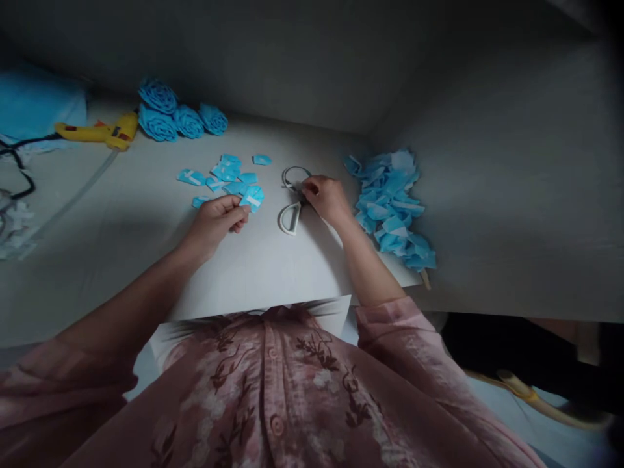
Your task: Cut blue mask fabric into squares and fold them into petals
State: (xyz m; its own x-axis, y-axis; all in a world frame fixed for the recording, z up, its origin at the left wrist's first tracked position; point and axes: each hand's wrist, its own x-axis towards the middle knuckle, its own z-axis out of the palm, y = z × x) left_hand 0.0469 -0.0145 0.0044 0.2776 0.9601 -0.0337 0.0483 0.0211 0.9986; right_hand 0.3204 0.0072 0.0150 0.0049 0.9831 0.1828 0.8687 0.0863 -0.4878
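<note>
My left hand [219,218] pinches a blue crepe-paper petal [252,197] with a white strip across it, between thumb and fingers. Several similar petals [227,168] lie loose just beyond that hand, some bearing white strips. My right hand [327,198] is closed in a pinch at the edge of a thin ring [295,170], which looks like a tape roll. What its fingertips hold is too small to make out. Close to the right fingers lies a pale scissor handle [290,219]; the rest of the scissors is hidden.
Several rolled blue paper roses [166,114] sit at the back left, beside a yellow glue gun [104,132] with a black cord. A heap of blue paper pieces [392,198] lies right of my right arm. White scraps [19,227] are at far left. Walls border the back and right.
</note>
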